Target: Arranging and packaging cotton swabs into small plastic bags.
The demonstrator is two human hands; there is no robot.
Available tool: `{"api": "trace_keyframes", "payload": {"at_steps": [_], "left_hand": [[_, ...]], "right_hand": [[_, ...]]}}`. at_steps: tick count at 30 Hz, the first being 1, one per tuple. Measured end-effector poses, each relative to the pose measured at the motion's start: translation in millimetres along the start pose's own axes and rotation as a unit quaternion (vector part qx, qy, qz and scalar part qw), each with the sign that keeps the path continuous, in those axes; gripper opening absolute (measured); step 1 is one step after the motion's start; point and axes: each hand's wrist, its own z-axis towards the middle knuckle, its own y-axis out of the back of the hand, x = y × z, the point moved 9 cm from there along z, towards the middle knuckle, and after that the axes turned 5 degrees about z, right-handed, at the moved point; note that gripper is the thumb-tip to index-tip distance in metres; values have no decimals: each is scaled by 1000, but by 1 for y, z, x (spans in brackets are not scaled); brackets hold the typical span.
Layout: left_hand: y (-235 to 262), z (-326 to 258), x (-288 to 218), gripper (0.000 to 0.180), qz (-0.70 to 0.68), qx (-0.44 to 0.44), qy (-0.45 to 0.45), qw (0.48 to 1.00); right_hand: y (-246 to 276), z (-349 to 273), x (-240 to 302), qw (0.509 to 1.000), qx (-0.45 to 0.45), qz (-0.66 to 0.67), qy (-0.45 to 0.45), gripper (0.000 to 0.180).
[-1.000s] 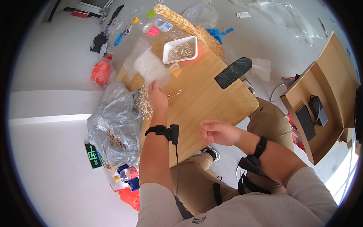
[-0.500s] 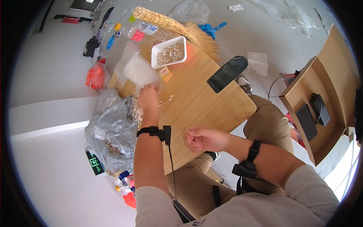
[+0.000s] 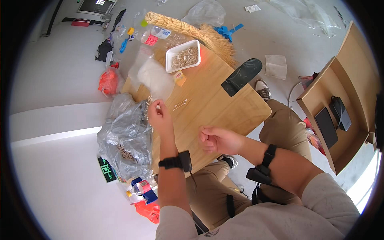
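Observation:
My left hand (image 3: 161, 117) rests at the left edge of a wooden board (image 3: 218, 103) and pinches a small bunch of thin pale sticks (image 3: 150, 105). My right hand (image 3: 218, 140) is curled into a loose fist over the board's near edge; what it holds, if anything, is hidden. Two loose sticks (image 3: 181, 105) lie on the board just right of my left hand. A white tray (image 3: 183, 56) with several pale sticks sits at the far end. A clear bag of white stuff (image 3: 155, 77) lies between the tray and my left hand.
A grey plastic bag (image 3: 125, 136) with more sticks hangs left of the board. A black flat case (image 3: 241, 76) lies at the board's right edge. A broom (image 3: 192, 32) lies behind. An open cardboard box (image 3: 340, 100) with dark devices stands at right. Small bottles and orange bags litter the floor.
My left hand drew back from the clear bag toward me, with the sticks in it. My right hand closed from flat on the board into a fist.

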Motion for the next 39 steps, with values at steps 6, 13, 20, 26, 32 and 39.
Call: {"api": "trace_keyframes", "payload": {"at_steps": [6, 13, 20, 26, 32, 39], "left_hand": [[54, -76, -20, 14, -327, 50, 246, 911], [64, -139, -60, 17, -339, 124, 252, 898], [66, -192, -80, 15, -551, 164, 384, 722], [118, -201, -82, 12, -594, 66, 367, 713], [194, -206, -97, 19, -489, 32, 245, 837], [239, -225, -120, 25, -398, 14, 143, 906]], "right_hand": [[18, -5, 32, 943, -220, -229, 99, 23], [16, 1, 20, 907, -147, -388, 71, 17], [-26, -18, 11, 924, -133, -353, 60, 9], [-75, -32, -6, 906, -119, -393, 98, 14], [-161, -104, 13, 642, -197, -634, 383, 31], [-249, -118, -66, 557, -26, -802, 215, 25]]}}
